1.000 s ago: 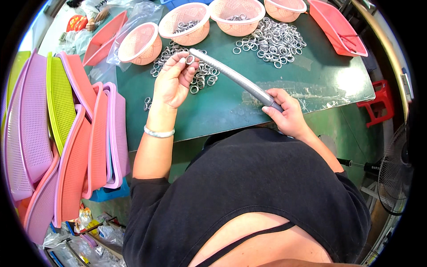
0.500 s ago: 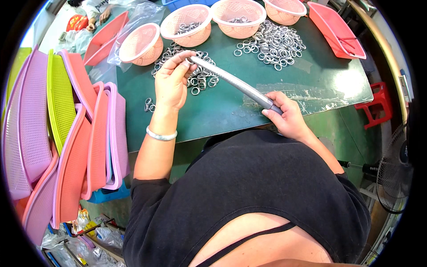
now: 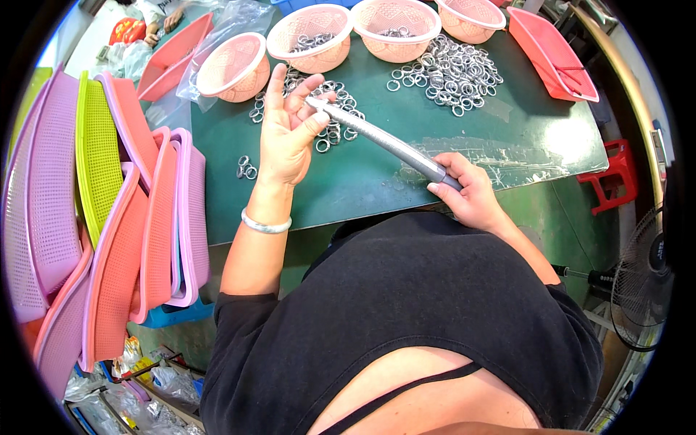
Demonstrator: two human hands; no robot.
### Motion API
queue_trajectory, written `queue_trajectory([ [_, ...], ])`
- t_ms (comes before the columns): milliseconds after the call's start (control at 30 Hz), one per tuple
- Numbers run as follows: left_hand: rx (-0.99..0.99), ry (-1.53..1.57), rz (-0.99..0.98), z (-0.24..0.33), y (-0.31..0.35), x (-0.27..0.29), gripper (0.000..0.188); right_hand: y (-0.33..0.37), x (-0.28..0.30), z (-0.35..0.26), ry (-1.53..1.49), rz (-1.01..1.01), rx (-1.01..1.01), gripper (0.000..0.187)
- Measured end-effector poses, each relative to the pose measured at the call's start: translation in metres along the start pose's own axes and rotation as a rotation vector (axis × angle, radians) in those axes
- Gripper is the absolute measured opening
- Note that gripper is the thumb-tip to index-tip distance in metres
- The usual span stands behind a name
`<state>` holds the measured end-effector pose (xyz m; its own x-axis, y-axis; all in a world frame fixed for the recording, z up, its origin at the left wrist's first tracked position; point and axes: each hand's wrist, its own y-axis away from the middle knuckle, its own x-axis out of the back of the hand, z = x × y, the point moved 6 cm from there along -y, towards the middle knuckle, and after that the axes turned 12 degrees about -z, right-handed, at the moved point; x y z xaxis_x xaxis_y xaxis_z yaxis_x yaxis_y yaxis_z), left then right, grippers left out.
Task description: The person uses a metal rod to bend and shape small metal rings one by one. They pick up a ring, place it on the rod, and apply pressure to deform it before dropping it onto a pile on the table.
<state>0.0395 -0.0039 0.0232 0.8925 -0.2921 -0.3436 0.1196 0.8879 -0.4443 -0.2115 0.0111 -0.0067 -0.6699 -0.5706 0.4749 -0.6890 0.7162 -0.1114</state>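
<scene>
A grey tapered ring mandrel slants over the green table, its thick dark end low on the right. My right hand is wrapped round that thick end. At the thin tip, my left hand has its thumb and curled fingers closed about the metal, while the index finger points up. Whether a ring sits between those fingers is hidden. Beneath and beyond the left hand lies a pile of metal rings. A small cluster of rings rests by the left wrist, which wears a pale bangle.
A larger ring pile lies farther right. Pink round baskets line the far side, some with rings inside. A red tray stands at the table's right. Stacked purple, green and coral baskets crowd the left; a fan stands right.
The left index finger has lifted away from the mandrel's tip and straightened upward. The left hand's other fingers have spread somewhat. The right hand keeps its hold, almost unmoved.
</scene>
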Motion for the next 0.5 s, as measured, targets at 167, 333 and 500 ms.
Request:
queue_trajectory([
  [167, 0.049, 0.076, -0.093, 0.000, 0.000, -0.008, 0.087, -0.002, -0.003, -0.004, 0.027, 0.019, 0.054, 0.030],
  [333, 0.026, 0.122, -0.060, 0.009, 0.000, -0.016, 0.065, -0.001, 0.000, -0.010, 0.122, 0.075, 0.104, 0.032],
  [500, 0.180, 0.021, 0.042, -0.008, 0.012, -0.004, 0.027, -0.001, 0.001, -0.010, 0.153, 0.100, 0.136, 0.032],
])
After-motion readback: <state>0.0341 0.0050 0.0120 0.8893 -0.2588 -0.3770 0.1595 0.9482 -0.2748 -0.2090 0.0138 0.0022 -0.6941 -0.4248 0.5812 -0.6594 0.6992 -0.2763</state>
